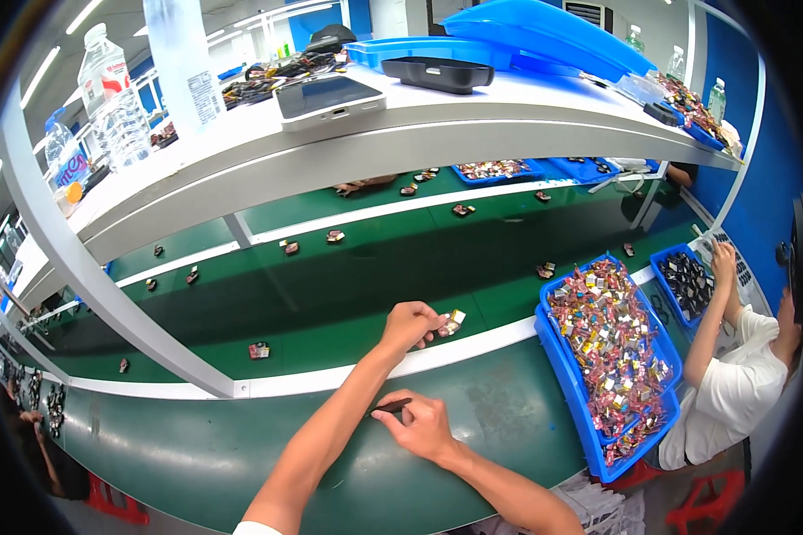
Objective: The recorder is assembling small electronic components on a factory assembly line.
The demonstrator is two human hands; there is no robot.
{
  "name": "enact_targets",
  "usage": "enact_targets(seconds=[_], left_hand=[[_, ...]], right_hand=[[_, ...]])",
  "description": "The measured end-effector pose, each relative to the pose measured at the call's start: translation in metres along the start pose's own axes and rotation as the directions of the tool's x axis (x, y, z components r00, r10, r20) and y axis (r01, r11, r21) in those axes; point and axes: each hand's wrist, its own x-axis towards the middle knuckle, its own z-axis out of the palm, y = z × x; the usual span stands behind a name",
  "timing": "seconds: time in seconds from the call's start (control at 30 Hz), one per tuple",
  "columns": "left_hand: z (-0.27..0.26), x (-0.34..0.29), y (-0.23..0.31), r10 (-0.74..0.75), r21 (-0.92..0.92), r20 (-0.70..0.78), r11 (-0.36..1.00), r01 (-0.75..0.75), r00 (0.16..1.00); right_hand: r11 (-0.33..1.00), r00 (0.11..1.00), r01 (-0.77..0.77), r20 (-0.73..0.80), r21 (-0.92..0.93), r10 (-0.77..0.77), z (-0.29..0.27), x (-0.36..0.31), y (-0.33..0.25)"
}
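A small component [453, 322], gold and silver with a dark pinkish wrapped body, sits pinched in the fingertips of the left hand [410, 325], held just above the green conveyor belt [330, 294] beyond the white rail [473, 343]. The left fingers are curled closed around its near end, the arm stretched forward across the dark green desk [196, 455]. Nearer the body, the right hand [422, 426] rests on the desk, its fingers closed on a slim black tool [391, 407] that points left, tip touching or just over the surface; which one cannot be told. To the right of both hands, a blue tray [562, 392] brims with many similar pink, gold and silver components. Past it, a second blue tray [665, 267] holds dark parts, where a co-worker in a white shirt [732, 383] reaches in. More single components [259, 350] ride the belt to the left and beyond the fingers. Overhead, a white shelf [437, 125] carries water bottles [111, 98], a white device [330, 96] and blue lids [544, 36].
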Motion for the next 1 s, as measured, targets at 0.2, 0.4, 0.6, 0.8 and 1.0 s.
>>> enact_targets(seconds=[0.2,0.4,0.6,0.8,1.0], left_hand=[[-0.052,-0.1,-0.027,0.064,-0.033,-0.166,0.997,-0.07,0.984],[-0.056,-0.188,-0.062,0.045,-0.11,-0.324,0.99,-0.084,0.945],[-0.052,-0.201,-0.073,0.093,-0.138,-0.36,0.979,-0.151,0.928],[-0.053,-0.2,-0.083,0.139,-0.12,-0.363,0.974,-0.194,0.921],[-0.05,-0.201,-0.073,0.153,-0.112,-0.38,0.971,-0.21,0.912]], right_hand=[[0.999,0.999,-0.034,0.036,0.034,0.033,-0.002,-0.003,0.001],[0.76,0.92,-0.39,0.19,0.52,0.342,-0.005,0.001,-0.008],[0.901,0.954,-0.299,0.083,0.316,0.288,-0.005,0.0,-0.008],[0.931,0.964,-0.267,0.08,0.251,0.255,-0.007,0.0,-0.01],[0.951,0.964,-0.261,0.097,0.169,0.247,-0.009,-0.004,-0.006]])
